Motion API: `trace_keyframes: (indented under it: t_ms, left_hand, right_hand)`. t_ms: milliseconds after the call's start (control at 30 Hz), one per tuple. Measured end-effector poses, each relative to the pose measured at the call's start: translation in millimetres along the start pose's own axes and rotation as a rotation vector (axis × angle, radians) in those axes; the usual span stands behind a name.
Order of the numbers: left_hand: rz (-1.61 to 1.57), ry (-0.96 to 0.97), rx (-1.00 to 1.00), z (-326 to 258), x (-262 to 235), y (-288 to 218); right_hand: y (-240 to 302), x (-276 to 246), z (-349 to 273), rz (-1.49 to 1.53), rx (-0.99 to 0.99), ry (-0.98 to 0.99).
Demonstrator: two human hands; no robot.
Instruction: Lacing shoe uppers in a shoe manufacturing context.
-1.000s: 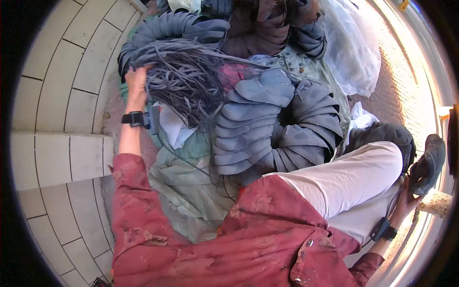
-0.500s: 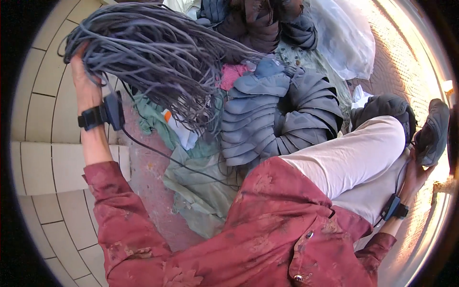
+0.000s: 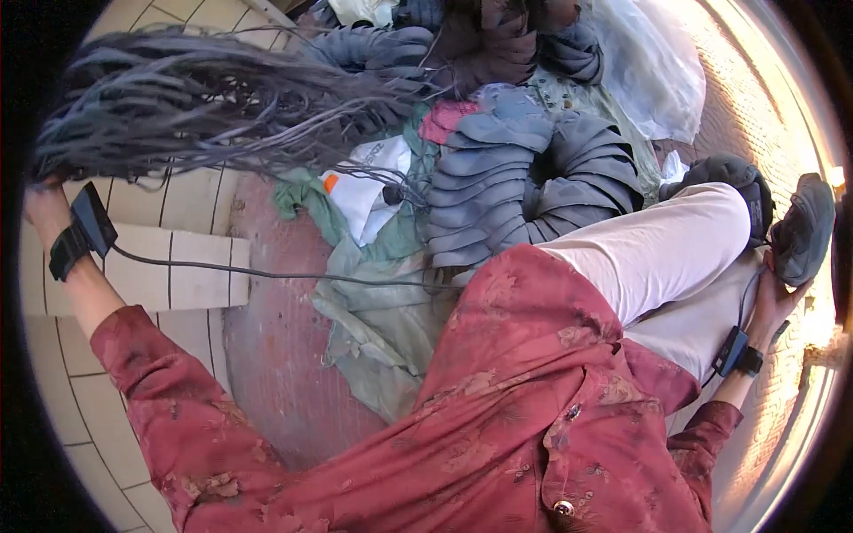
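A: Left hand (image 3: pixel 46 206), quick; fingers how?
B: Closed on the left end of my cord bundle (image 3: pixel 213 98); the tips are lost among strands and the dark rim, so I can't make out each finger.
A: Right hand (image 3: pixel 780 300)?
B: Thumb and fingers apart, either side of the lower end of a dark shoe (image 3: pixel 802 229); I'm touching it; whether I'm clamping it, I cannot tell.
A: Bundle, looks?
B: Grey, lots of thin strands, loose and tangled, a bit blurred; fanned out wide in the middle; a few stray ones trail over a white packet (image 3: pixel 362 209) with an orange patch.
A: Where, and which way?
B: Upper left of my view, across pale tiles (image 3: pixel 191 200); long axis roughly level, left to right; held end at the left rim, ragged ends toward the pink mesh cloth (image 3: pixel 444 122) and a ring of overlapping grey pieces (image 3: pixel 484 191).
A: Shoe?
B: Far right, beside my trouser leg (image 3: pixel 653 253); long axis steep, nearly straight up the view.
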State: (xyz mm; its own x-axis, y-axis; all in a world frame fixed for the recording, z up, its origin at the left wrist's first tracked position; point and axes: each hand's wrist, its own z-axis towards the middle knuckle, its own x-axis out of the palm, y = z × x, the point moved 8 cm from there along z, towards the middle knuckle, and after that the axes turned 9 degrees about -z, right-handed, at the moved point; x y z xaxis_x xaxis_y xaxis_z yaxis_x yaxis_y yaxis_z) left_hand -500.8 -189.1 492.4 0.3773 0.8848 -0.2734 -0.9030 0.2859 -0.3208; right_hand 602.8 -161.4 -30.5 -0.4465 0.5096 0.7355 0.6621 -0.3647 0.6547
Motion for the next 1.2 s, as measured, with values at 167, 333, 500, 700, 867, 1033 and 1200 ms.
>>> trace_keyframes:
  t_ms: [167,333,500,700,867,1033,1200]
  left_hand:
    - [0.159,-0.211,-0.120,-55.3,-62.9,4.3]
    - [-0.016,-0.302,-0.359,-179.4,-40.2,27.4]
    - [0.294,0.499,-0.918,-372.6,22.7,139.7]
    - [-0.079,0.764,-1.136,-585.5,164.4,85.7]
    - [-0.362,0.928,-1.045,-671.4,304.5,-24.9]
    - [-0.260,1.056,-0.902,-703.5,367.1,-72.1]
    - [-0.233,1.177,-0.829,-712.1,373.0,-75.5]
  right_hand:
    - [-6.4,-3.4,21.6,0.015,0.051,0.150]
    - [-2.1,16.4,2.9,-0.044,0.006,0.120]
    - [7.9,4.5,4.7,-0.033,-0.037,0.085]
    - [11.8,-31.8,36.1,0.024,0.030,0.169]
    - [31.6,-40.8,35.2,-0.558,-0.444,0.241]
    - [58.8,-76.4,23.6,-0.591,-0.528,0.159]
    - [61.0,-98.1,-4.8,-1.212,-0.854,-0.147]
